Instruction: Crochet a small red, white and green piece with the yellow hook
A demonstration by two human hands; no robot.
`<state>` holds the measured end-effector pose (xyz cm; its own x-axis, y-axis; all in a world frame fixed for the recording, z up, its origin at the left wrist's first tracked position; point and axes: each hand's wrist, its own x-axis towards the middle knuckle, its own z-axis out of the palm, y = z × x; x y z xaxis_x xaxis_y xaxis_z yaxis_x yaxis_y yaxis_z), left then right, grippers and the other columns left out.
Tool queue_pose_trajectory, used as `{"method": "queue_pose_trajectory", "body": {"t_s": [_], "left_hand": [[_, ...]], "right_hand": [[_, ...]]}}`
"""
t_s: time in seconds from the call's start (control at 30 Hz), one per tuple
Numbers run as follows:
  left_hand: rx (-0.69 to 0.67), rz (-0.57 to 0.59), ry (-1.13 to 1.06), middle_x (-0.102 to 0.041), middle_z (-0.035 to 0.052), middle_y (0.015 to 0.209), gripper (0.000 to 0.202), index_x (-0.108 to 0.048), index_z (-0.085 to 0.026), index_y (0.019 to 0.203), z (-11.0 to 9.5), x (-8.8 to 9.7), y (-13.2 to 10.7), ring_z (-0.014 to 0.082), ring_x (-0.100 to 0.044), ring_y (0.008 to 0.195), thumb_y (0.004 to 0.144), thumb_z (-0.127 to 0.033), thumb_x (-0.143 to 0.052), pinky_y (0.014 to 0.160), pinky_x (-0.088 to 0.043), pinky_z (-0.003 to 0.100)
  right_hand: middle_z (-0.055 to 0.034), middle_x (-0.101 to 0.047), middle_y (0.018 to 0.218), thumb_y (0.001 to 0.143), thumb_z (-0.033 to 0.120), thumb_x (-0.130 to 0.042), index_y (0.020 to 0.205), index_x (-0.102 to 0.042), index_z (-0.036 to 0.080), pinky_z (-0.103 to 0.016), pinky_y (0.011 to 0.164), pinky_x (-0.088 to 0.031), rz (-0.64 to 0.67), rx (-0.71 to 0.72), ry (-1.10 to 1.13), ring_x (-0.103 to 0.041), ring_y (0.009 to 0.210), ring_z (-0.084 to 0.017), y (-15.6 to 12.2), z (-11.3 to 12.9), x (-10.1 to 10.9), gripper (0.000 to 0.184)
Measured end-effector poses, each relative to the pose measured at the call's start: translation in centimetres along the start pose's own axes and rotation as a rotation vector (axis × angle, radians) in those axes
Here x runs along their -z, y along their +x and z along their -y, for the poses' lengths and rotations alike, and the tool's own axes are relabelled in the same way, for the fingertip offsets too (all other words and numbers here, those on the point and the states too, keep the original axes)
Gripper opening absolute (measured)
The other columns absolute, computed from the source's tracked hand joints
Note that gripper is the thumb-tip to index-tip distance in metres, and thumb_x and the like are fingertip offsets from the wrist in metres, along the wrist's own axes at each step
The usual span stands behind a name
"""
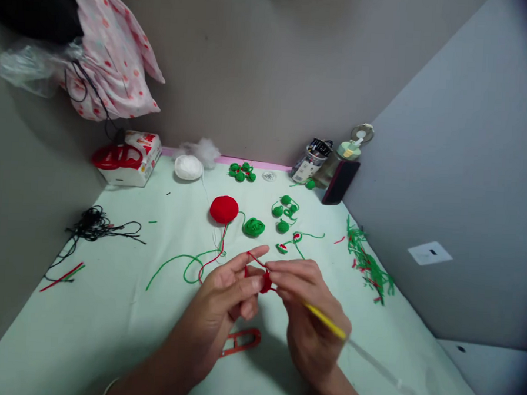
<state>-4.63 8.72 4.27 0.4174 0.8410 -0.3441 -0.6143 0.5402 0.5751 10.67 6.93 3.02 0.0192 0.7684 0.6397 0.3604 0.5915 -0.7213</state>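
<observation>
Between thumb and fingers, my left hand [227, 296] pinches a small red crochet piece [266, 282]. Red yarn runs over its raised index finger. My right hand [312, 318] is closed around a crochet hook with a yellow handle [325, 320], whose tip is hidden at the red piece. The strand leads back to a red yarn ball [224, 209] behind my hands. A green yarn ball [253, 227] sits to its right, with a loose green tail on the cloth. Partly under my left hand lies an orange-red tool with a looped handle [245, 340], perhaps thread snips.
Small green crocheted pieces [283, 226] lie beyond my hands. Green and red yarn scraps [368, 262] are at the right, black cord [92, 224] at the left. A tissue box [144, 162], white yarn ball [188, 167], can of pens [309, 164] and phone [341, 183] stand along the back.
</observation>
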Motion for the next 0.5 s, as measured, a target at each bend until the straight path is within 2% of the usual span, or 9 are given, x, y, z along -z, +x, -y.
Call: {"method": "queue_pose_trajectory", "body": {"t_s": [0.1, 0.17, 0.33, 0.5], "left_hand": [[-0.024, 0.011, 0.005, -0.061, -0.0022, 0.081, 0.044, -0.077, -0.018, 0.123, -0.35, 0.22, 0.24, 0.003, -0.041, 0.055, 0.081, -0.022, -0.086, 0.054, -0.034, 0.019], [-0.055, 0.01, 0.035, -0.062, -0.0022, 0.081, 0.046, -0.076, -0.018, 0.126, -0.35, 0.27, 0.29, 0.0038, -0.041, 0.056, 0.081, -0.023, -0.086, 0.053, -0.034, 0.02], [-0.137, -0.035, 0.13, -0.061, -0.0031, 0.079, 0.056, -0.07, -0.022, 0.135, 0.15, 0.1, 0.01, 0.0067, -0.041, 0.06, 0.081, -0.023, -0.087, 0.053, -0.032, 0.021], [-0.132, -0.069, 0.137, -0.061, -0.0032, 0.079, 0.062, -0.067, -0.023, 0.141, 0.24, 0.0, -0.17, 0.0075, -0.042, 0.062, 0.082, -0.025, -0.087, 0.055, -0.033, 0.022]], "right_hand": [[-0.0003, -0.082, 0.1, 0.102, 0.023, -0.064, 0.105, -0.081, 0.034, -0.03, 0.079, -0.057, -0.025, -0.267, 0.345, -0.071, 0.092, -0.017, 0.66, -0.02, -0.19, 0.021], [0.0005, -0.082, 0.098, 0.101, 0.028, -0.067, 0.099, -0.081, 0.032, -0.026, 0.073, -0.057, -0.047, -0.377, 0.476, -0.069, 0.083, -0.014, 0.94, -0.13, -0.25, 0.015], [-0.0013, -0.083, 0.096, 0.098, 0.032, -0.072, 0.095, -0.082, 0.028, -0.024, 0.072, -0.056, -0.082, -0.439, 0.577, -0.067, 0.075, -0.011, 1.02, -0.14, -0.41, 0.011], [-0.0027, -0.084, 0.097, 0.098, 0.033, -0.073, 0.097, -0.082, 0.027, -0.023, 0.071, -0.056, -0.072, -0.489, 0.639, -0.067, 0.073, -0.011, 1.1, -0.21, -0.53, 0.011]]}}
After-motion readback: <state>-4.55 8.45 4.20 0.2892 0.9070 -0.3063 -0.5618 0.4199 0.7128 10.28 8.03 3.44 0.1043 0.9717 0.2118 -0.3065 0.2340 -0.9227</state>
